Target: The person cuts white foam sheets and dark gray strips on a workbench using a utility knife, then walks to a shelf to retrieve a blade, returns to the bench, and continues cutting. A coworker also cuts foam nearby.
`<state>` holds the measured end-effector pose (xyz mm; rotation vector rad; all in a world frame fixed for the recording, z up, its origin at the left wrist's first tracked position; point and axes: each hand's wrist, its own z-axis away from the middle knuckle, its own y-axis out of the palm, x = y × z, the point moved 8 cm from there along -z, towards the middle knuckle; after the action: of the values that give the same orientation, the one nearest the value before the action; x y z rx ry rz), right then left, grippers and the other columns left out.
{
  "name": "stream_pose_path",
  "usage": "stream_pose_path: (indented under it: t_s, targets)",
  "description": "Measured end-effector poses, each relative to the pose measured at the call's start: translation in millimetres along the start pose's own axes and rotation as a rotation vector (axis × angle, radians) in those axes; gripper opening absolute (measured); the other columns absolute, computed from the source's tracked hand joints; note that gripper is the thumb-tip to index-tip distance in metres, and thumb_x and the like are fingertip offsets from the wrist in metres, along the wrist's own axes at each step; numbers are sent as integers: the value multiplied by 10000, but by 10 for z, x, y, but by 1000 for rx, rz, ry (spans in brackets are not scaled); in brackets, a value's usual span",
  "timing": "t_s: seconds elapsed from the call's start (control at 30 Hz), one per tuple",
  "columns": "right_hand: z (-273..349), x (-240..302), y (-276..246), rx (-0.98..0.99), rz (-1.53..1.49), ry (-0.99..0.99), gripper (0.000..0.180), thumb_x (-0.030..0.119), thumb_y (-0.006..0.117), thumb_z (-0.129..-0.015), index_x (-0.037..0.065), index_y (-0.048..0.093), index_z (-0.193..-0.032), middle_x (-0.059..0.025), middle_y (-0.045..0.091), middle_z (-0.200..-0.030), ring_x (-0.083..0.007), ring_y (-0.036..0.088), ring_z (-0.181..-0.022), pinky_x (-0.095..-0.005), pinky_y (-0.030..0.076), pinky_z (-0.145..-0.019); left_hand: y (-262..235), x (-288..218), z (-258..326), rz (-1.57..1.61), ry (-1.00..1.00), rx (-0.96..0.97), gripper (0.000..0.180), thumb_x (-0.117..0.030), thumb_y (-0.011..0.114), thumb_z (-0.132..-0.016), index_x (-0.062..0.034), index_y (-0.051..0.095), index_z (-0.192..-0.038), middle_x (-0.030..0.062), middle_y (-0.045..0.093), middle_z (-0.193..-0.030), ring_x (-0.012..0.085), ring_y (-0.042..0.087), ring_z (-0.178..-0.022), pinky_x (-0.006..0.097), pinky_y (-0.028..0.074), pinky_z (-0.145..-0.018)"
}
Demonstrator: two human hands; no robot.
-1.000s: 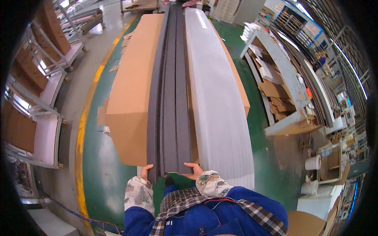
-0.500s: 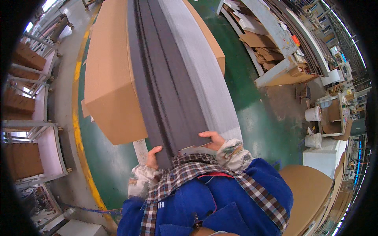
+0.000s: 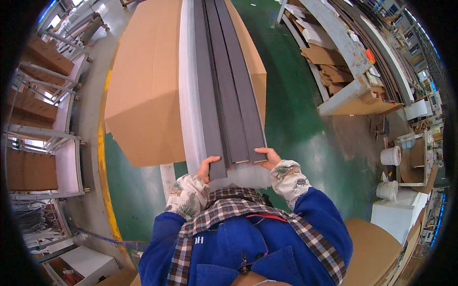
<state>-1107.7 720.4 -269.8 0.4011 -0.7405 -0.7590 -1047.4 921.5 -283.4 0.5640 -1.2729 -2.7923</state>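
Observation:
Several long dark grey panels (image 3: 224, 86) lie side by side on a long white foam sheet (image 3: 190, 109), running away from me over a large brown cardboard box (image 3: 148, 100). My left hand (image 3: 206, 168) grips the near end of the left panel, thumb on top. My right hand (image 3: 269, 157) holds the near end of the right panel. Both wrists wear patterned sleeve covers over blue sleeves.
Green floor (image 3: 296, 119) with a yellow line (image 3: 102, 157) at left. Metal racks with brown boards (image 3: 38, 119) stand at the left. At right, a workbench with cardboard scraps (image 3: 343, 62), two white buckets (image 3: 390, 155) and a brown board (image 3: 377, 248).
The panel ends have been lifted and pulled nearer to me. The view has swung, so the stack now runs up the middle with the white sheet at left.

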Motion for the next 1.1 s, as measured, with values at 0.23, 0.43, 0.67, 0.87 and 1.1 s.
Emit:
stream_pose_path:
  t_s: [0.23,0.43,0.67,0.87,1.1]
  targets:
    - [28,-21,99,16,64,40,511,287,614,-897,-25,465,-1274,-131,541,-1241,-280,544,-1124,-463,480,-953,-115,-35,74,-108,3,-171,459,-222,612,-794,75,557,-1139,217,625,-1085,325,639,-970,394,542,-817]
    - [242,370,-59,-485,967,-73,575,467,705,-792,2,620,-1119,-127,647,-1075,-351,649,-832,-487,535,-712,-99,-60,179,-232,-17,-307,338,-246,626,-800,14,610,-1015,140,664,-938,241,650,-822,364,546,-739]
    - [810,716,744,-693,1652,-999,327,353,700,-773,32,652,-820,-134,641,-834,-313,614,-820,-408,492,-727,-195,-208,442,-202,6,-369,284,-251,644,-786,-37,641,-973,85,657,-887,203,627,-768,340,525,-703]
    - [417,-6,1358,-487,1582,-1033,398,222,717,-754,24,580,-1070,-153,528,-1220,-346,505,-1083,-441,411,-916,-355,-296,629,-158,9,-350,327,-269,671,-784,-20,644,-994,92,654,-912,206,624,-797,333,513,-728]
    - [66,-133,1231,-730,1791,-722,917,261,752,-720,-31,235,-1419,-306,304,-1380,-453,410,-1158,-525,384,-926,-557,-456,535,-635,202,-444,660,-385,784,-734,50,573,-1183,116,638,-1098,205,621,-939,330,504,-812]
